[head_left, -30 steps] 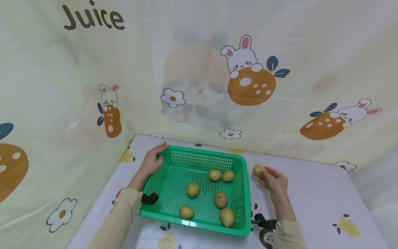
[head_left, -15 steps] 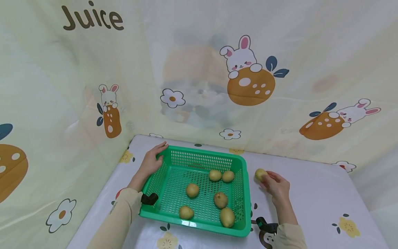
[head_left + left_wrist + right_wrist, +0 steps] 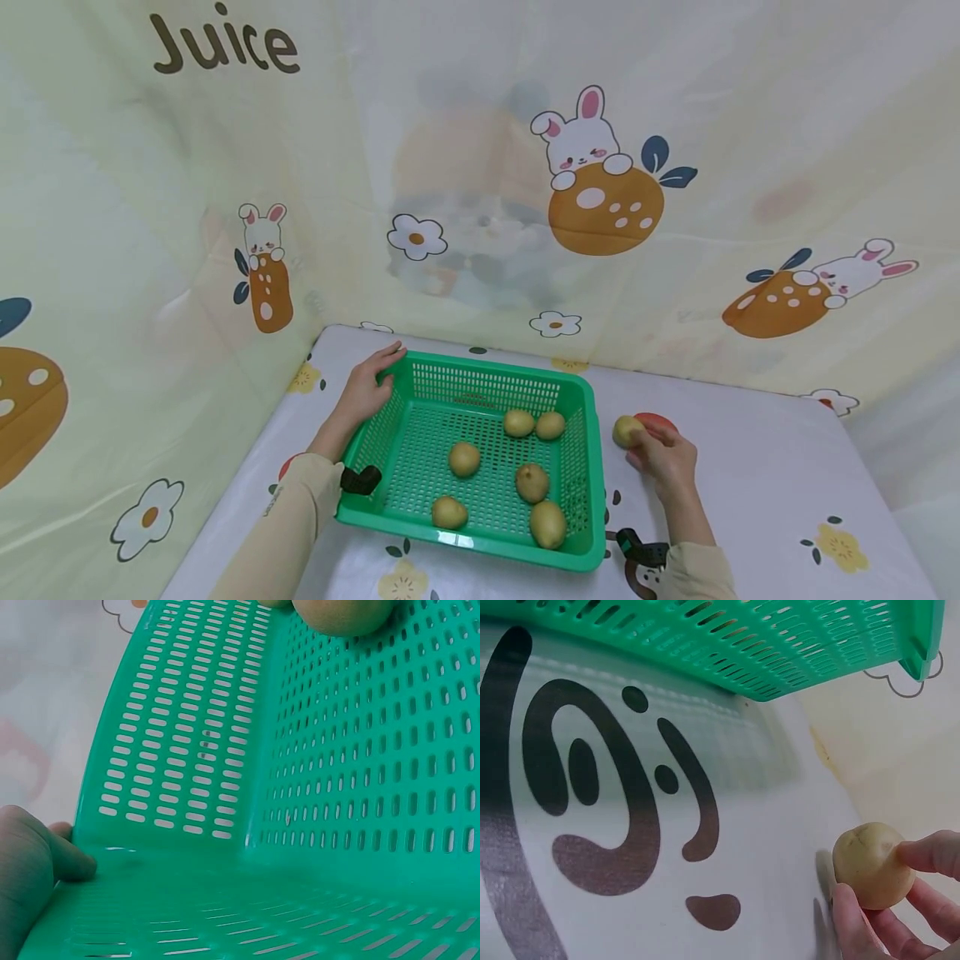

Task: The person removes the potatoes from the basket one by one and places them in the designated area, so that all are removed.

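A green plastic basket (image 3: 480, 546) with slotted walls stands on the table. Several potatoes (image 3: 464, 459) lie spread over its floor, and two of them touch near the far right corner. My left hand (image 3: 366, 390) grips the basket's left rim near the far corner; the left wrist view shows the thumb (image 3: 73, 859) over the edge. To the right of the basket, my right hand (image 3: 670, 457) pinches one small potato (image 3: 874, 865) between thumb and fingertips, low over the table. Part of that potato is hidden by the fingers.
A white tablecloth (image 3: 757, 492) with printed flowers covers the table. Printed curtains (image 3: 465, 167) hang close behind and along the left side. Next to the right hand shows a red patch (image 3: 657, 422), partly covered. Each wrist carries a black camera mount (image 3: 362, 479).
My right hand has shifted slightly nearer with the potato, and a red patch now shows behind its fingers. The left hand, basket and potatoes inside it have stayed put.
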`<state>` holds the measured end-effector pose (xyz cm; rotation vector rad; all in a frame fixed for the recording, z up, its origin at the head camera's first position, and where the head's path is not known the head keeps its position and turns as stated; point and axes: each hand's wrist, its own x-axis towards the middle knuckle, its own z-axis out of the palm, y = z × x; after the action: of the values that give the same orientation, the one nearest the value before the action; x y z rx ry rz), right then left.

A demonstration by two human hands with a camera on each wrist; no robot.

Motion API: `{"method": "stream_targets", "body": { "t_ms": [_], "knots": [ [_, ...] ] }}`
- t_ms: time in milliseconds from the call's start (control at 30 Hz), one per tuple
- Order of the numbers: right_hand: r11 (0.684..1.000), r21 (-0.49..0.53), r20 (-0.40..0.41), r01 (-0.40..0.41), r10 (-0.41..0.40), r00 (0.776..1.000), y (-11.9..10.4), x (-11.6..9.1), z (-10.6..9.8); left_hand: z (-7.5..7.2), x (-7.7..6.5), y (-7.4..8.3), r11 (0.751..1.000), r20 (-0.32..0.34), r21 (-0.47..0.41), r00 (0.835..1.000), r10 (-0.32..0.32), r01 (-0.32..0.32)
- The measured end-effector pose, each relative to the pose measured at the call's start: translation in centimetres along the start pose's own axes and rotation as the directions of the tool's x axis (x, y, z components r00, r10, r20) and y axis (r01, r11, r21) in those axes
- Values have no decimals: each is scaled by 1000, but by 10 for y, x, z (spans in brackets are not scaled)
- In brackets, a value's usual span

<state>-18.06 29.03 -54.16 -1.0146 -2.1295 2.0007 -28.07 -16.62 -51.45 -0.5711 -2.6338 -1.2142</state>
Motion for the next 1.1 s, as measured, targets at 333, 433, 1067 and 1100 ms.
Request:
{"method": "stream_targets", "body": {
  "t_ms": [333,433,1067,1100],
  "knots": [
    [998,-62,-17,11,-12,1000,0,-4,-1,1,1,-1,1000,10,-15,1000,-16,16],
    [994,-105,-39,25,-30,999,0,-4,-1,1,1,0,1000,12,-21,1000,-16,16],
    [963,-242,-6,118,-123,992,-22,-21,-10,1,0,-3,999,22,-26,999,-24,24],
    [962,-243,-2,124,-128,992,-25,-23,-10,0,1,-4,999,22,-25,999,-24,25]
  ]
}}
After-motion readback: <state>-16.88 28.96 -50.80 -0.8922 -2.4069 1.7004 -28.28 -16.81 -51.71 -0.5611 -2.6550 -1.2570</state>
